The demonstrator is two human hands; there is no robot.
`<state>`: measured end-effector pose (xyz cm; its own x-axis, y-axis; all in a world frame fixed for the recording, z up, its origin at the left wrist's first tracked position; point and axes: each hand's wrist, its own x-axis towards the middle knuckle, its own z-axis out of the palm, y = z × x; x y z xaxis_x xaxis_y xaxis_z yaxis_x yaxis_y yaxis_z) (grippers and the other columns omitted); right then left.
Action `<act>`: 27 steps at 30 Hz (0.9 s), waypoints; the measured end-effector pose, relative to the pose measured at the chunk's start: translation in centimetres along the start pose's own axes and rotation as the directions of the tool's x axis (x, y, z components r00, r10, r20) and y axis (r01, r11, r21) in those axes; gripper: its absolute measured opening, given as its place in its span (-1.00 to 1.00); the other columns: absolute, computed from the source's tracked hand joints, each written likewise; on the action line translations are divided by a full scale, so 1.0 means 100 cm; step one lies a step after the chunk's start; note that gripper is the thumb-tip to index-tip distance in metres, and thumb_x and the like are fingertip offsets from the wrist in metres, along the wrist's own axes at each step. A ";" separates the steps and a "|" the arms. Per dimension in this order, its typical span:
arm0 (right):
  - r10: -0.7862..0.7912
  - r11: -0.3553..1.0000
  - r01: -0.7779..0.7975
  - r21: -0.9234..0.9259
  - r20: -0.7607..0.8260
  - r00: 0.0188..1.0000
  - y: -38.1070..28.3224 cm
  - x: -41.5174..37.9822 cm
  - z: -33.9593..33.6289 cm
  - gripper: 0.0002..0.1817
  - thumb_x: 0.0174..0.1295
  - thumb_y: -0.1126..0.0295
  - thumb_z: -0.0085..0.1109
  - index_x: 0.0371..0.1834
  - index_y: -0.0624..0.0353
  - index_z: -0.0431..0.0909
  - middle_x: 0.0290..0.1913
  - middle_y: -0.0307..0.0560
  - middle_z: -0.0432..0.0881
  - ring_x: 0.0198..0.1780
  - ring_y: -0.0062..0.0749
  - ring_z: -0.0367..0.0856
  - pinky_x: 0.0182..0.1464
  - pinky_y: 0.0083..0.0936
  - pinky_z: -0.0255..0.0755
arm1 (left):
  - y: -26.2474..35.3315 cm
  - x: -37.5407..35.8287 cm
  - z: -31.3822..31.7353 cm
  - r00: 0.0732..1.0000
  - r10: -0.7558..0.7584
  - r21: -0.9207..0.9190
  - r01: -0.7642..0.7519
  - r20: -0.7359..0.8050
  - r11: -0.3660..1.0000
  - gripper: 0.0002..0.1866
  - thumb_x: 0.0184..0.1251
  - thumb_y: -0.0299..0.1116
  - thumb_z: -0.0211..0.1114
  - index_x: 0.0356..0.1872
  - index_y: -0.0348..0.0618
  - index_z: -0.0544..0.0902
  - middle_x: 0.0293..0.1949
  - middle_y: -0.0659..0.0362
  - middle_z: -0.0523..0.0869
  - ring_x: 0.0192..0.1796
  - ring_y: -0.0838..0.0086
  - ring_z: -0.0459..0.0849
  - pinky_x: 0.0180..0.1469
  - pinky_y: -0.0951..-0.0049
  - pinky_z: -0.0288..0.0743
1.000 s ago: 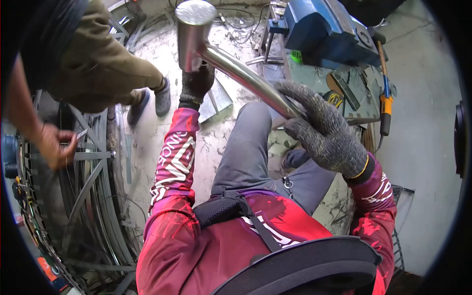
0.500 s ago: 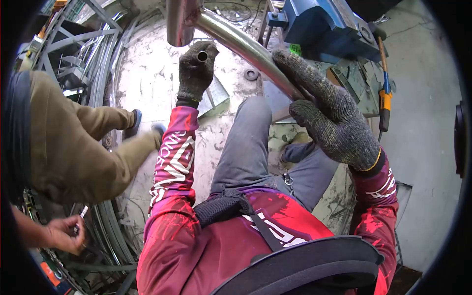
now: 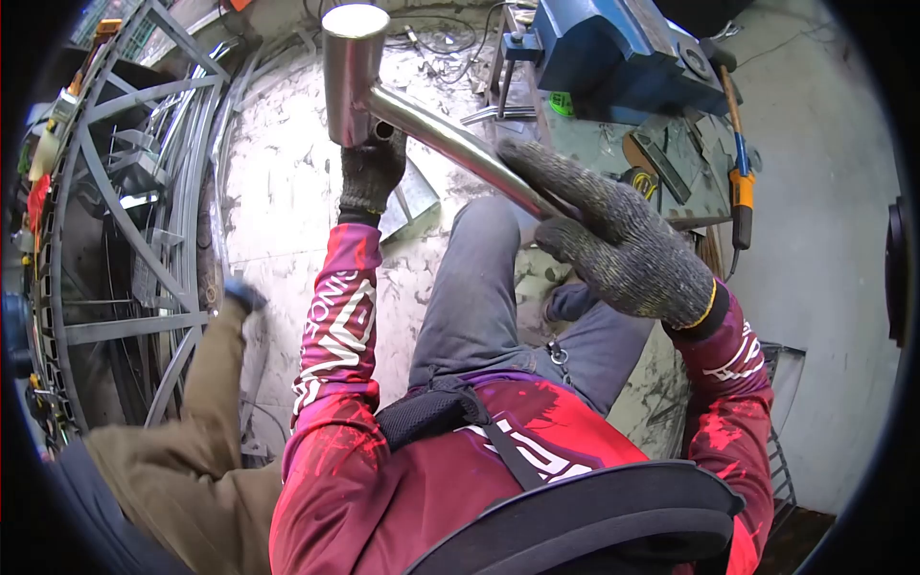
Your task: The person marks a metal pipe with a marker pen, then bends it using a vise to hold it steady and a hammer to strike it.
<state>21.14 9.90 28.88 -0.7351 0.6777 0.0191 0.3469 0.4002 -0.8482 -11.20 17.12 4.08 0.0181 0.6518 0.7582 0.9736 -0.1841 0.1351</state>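
Observation:
A shiny metal piece hangs in front of me: a thick short cylinder (image 3: 347, 81) with a slimmer metal tube (image 3: 450, 139) running from its side down to the right. My right hand (image 3: 618, 225), in a grey knit glove, grips the slim tube's lower end between thumb and long, nearly straight fingers. My left hand (image 3: 369, 177), also gloved, is closed just under the thick cylinder. The dark open end of a small tube (image 3: 384, 129) shows at its fingers. Whether that tube joins the cylinder is hidden.
At the upper right, a blue vise (image 3: 632, 57) stands on a bench with a tape measure (image 3: 639, 182). A blue-and-orange tool (image 3: 743, 196) hangs beside it. Metal bars and a frame (image 3: 144, 240) line the left. A person's brown-trousered leg (image 3: 216, 374) is at lower left.
The metal piece sits lower in view, with the thick cylinder's top now showing and its lower end over my left hand. The other person has shifted toward the bottom left.

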 end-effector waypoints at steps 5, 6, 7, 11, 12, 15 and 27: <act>0.177 0.967 -0.150 0.207 -0.119 0.977 0.013 -0.050 -0.002 -0.30 0.45 0.50 0.22 0.64 0.15 0.24 0.27 -0.02 0.63 0.09 -0.49 0.64 0.13 -0.48 0.56 | 0.030 0.028 -0.037 0.973 -0.220 -0.488 0.225 0.069 0.843 -0.78 0.48 -0.34 0.24 -0.05 -0.28 0.69 -0.23 -0.04 0.79 -0.17 0.16 0.78 -0.07 0.24 0.60; 0.236 0.948 -0.195 0.250 -0.145 0.961 0.019 -0.064 -0.001 -0.32 0.44 0.52 0.22 0.62 0.16 0.28 0.23 -0.06 0.63 0.03 -0.54 0.63 0.10 -0.51 0.56 | 0.034 0.034 -0.045 0.949 -0.290 -0.613 0.304 0.127 0.729 -0.83 0.48 -0.41 0.24 -0.08 -0.28 0.69 -0.26 -0.01 0.79 -0.20 0.23 0.78 -0.15 0.34 0.62; 0.294 0.926 -0.236 0.296 -0.170 0.941 0.025 -0.078 -0.001 -0.35 0.44 0.54 0.22 0.60 0.17 0.31 0.19 -0.09 0.64 -0.03 -0.59 0.62 0.06 -0.55 0.55 | 0.027 0.033 -0.036 0.910 -0.359 -0.687 0.398 0.210 0.608 -0.84 0.51 -0.40 0.23 -0.11 -0.29 0.68 -0.29 0.05 0.78 -0.25 0.35 0.76 -0.19 0.37 0.61; 0.471 0.866 -0.346 0.361 -0.356 0.807 0.069 -0.145 0.007 -0.49 0.42 0.47 0.27 0.42 0.30 0.49 0.05 -0.05 0.72 -0.05 -0.49 0.66 0.04 -0.45 0.57 | 0.009 -0.012 0.000 0.736 -0.496 -0.791 0.594 0.460 0.148 -0.78 0.60 -0.31 0.20 -0.20 -0.27 0.63 -0.41 0.26 0.66 -0.43 0.65 0.53 -0.35 0.55 0.50; 0.462 0.881 -0.344 0.324 -0.439 0.770 0.083 -0.158 0.008 -0.51 0.41 0.44 0.29 0.38 0.31 0.52 0.03 0.00 0.74 -0.06 -0.42 0.70 0.05 -0.40 0.59 | 0.008 -0.026 0.003 0.762 -0.433 -0.632 0.644 0.481 0.431 -0.78 0.58 -0.32 0.18 -0.22 -0.27 0.63 -0.42 0.23 0.65 -0.46 0.64 0.52 -0.35 0.53 0.51; 0.253 0.887 -0.444 -0.123 -0.675 0.693 0.126 -0.194 0.000 -0.48 0.38 0.41 0.31 0.38 0.33 0.51 -0.16 -0.03 0.74 -0.25 -0.45 0.66 -0.13 -0.42 0.59 | -0.020 -0.098 0.051 0.705 -0.337 -0.459 0.680 0.624 0.572 -0.74 0.54 -0.27 0.19 -0.20 -0.29 0.65 -0.37 0.12 0.70 -0.24 0.41 0.67 -0.11 0.33 0.56; 0.478 0.419 -0.906 -0.052 -0.836 0.269 0.255 -0.198 -0.087 -0.59 0.44 0.29 0.16 0.32 0.10 0.55 0.06 0.23 0.73 0.05 0.11 0.73 0.09 -0.12 0.57 | -0.058 -0.170 0.115 0.447 -0.440 -0.168 0.824 0.779 0.541 -0.57 0.28 -0.11 0.38 -0.09 -0.33 0.80 -0.16 -0.10 0.85 -0.09 0.14 0.79 0.05 0.15 0.60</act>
<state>49.63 12.05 11.48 0.4553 0.8893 0.0421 0.8418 -0.4146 -0.3455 -14.55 15.52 -16.91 -0.2431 0.9454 -0.2169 0.5028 0.3140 0.8053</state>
